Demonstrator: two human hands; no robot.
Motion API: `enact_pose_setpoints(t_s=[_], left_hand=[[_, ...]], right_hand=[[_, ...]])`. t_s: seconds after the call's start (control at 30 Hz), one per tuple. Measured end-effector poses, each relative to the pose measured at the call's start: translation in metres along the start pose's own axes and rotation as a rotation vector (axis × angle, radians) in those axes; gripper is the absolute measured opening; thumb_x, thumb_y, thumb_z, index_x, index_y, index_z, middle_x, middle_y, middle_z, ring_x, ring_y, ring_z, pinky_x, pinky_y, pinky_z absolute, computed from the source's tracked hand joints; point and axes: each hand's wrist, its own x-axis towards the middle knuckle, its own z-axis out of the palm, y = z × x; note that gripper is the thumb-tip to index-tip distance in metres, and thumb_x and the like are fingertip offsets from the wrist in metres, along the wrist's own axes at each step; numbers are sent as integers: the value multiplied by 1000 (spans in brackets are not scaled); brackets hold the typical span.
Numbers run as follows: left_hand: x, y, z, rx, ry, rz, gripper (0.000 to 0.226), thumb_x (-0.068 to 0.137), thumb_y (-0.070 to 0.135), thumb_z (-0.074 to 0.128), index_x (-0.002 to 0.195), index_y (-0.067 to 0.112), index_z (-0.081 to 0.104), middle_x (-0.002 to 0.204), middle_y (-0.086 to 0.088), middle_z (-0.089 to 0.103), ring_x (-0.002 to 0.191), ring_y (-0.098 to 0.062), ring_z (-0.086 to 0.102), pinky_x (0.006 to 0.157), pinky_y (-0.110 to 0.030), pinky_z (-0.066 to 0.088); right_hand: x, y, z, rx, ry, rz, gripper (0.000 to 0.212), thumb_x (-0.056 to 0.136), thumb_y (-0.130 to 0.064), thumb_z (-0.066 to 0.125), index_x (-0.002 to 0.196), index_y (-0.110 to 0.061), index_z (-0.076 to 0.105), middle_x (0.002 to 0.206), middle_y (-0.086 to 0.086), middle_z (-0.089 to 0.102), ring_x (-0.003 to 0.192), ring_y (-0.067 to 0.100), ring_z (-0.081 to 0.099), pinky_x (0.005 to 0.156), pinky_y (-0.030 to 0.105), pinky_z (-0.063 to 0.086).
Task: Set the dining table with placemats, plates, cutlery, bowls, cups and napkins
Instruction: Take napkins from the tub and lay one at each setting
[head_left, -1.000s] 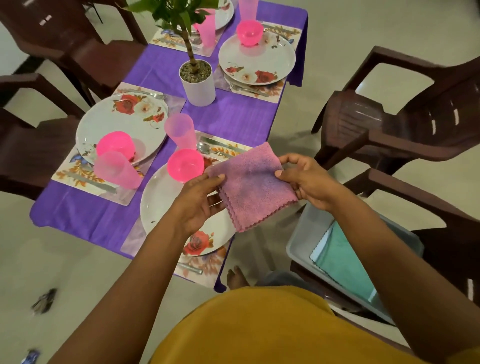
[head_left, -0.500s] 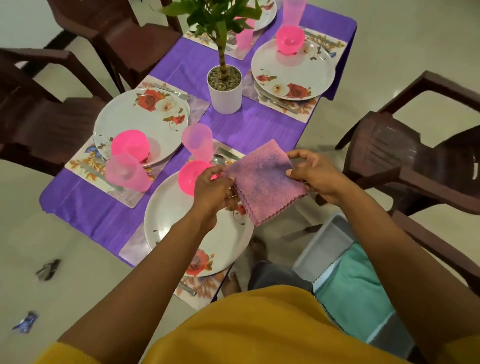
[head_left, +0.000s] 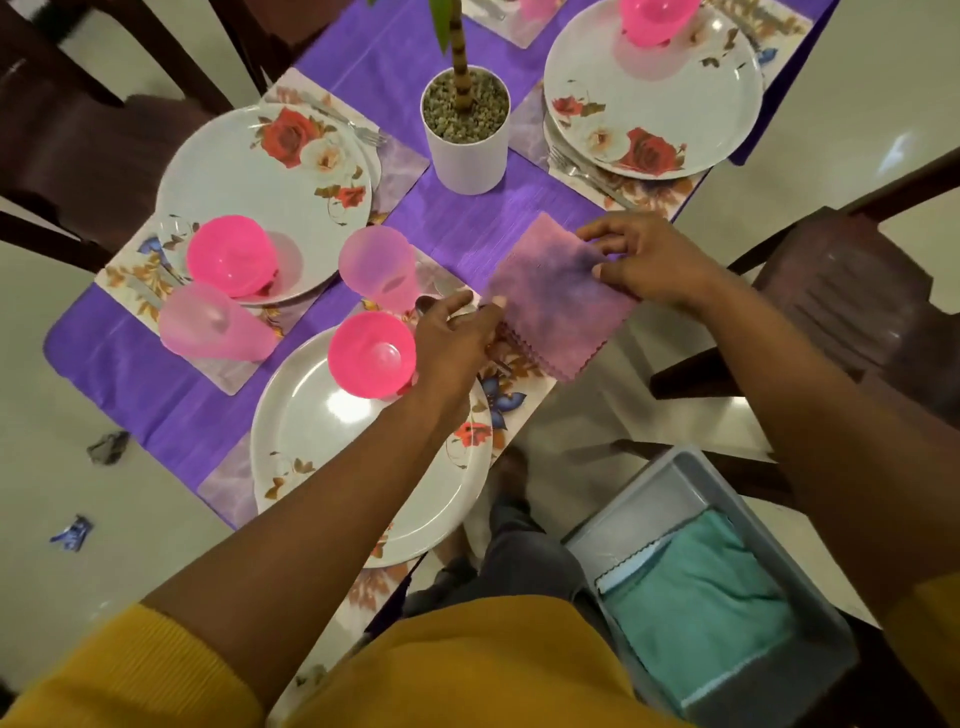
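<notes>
Head view: I see the pink napkin (head_left: 558, 296) has come down lower, just right of the near plate (head_left: 363, 457). Left hand (head_left: 452, 343) and right hand (head_left: 649, 260) pinch its edges (napkin step). Next, lay it flat there.

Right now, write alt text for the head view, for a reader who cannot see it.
Both hands, left hand and right hand, hold a folded pink napkin over the near place setting on a purple-clothed table. Floral plates, pink bowls and cups are set; a grey bin holds teal cloths.
</notes>
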Motion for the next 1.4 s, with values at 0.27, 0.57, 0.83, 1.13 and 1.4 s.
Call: enact_pose_setpoints(t_s=[0.27,0.57,0.83,1.13,1.4], left_hand=[[10,-12,37,-127,-58,-367,11,94,7,74,90,1,66,85,-19,74,72,-25,72,63,-30,64],[30,-13,60,-9,-62,-474,23,104,18,63,90,0,64,93,-16,74,76,-22,72,63,-25,63],[44,-22,72,160,-29,-417,34,101,29,69,109,-3,68,85,-15,79,92,-31,79,89,-43,64],[38,-21,50,788,67,175,27,88,40,73,74,19,63,73,4,67,71,-16,62,62,-30,44],[64,-11,29,1120,214,466,56,80,10,68,134,7,51,133,-20,55,122,-39,52,103,-45,42]], right_hand=[[79,-25,-9,-526,-142,-271,34,85,2,61,112,-14,76,107,9,74,93,21,64,86,37,54],[126,-64,22,-782,-267,-393,22,87,-12,71,103,-24,79,104,1,72,100,23,65,87,36,53],[137,-70,47,-853,-294,-419,26,86,-7,67,100,-25,80,102,-1,73,103,24,64,76,31,45],[123,-37,44,-850,12,-527,31,89,-20,66,120,-20,71,125,12,64,114,42,55,90,49,48],[79,13,35,-787,12,-387,49,79,-39,65,124,-21,70,126,12,61,113,42,55,89,51,51]])
